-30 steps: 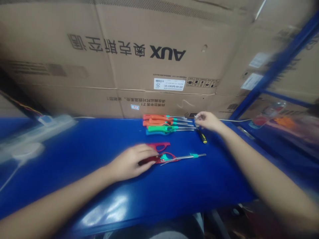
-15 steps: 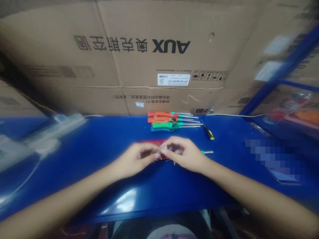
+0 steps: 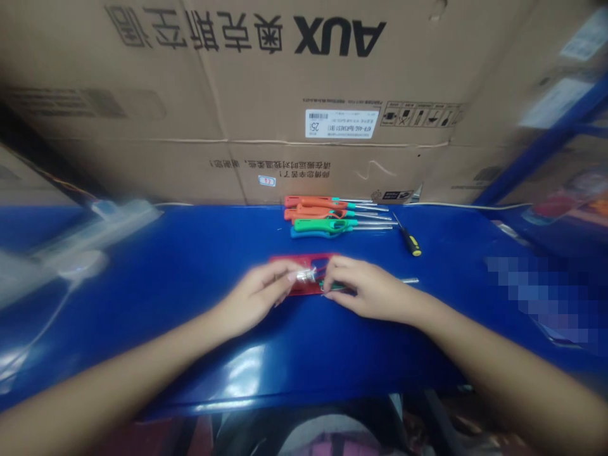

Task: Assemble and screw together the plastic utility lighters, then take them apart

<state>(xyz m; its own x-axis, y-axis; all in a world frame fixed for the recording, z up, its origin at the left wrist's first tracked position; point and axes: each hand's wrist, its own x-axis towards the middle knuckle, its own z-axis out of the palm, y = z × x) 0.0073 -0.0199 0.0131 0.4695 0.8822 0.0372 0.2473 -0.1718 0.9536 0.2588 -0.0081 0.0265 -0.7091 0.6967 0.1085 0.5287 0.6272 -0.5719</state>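
Note:
My left hand pinches a small clear and silvery part between thumb and fingertips. Under it lies a red plastic lighter casing on the blue table, partly covered by both hands. My right hand is closed at the casing's right side, its fingertips by a thin wire and a bit of green. What those fingers grip is too small to make out. A metal lighter tube sticks out beyond my right hand, the rest of it hidden.
Several long-nosed lighters, orange, green and blue, lie in a row behind the casing. A black and yellow screwdriver rests right of them. A cardboard wall closes off the back. A power strip stands left; a blurred-out phone-like object lies right.
My hands, earlier together over the casing, have moved apart. The right hand has shifted right, and the small part stays in the left. The camera view has tilted down.

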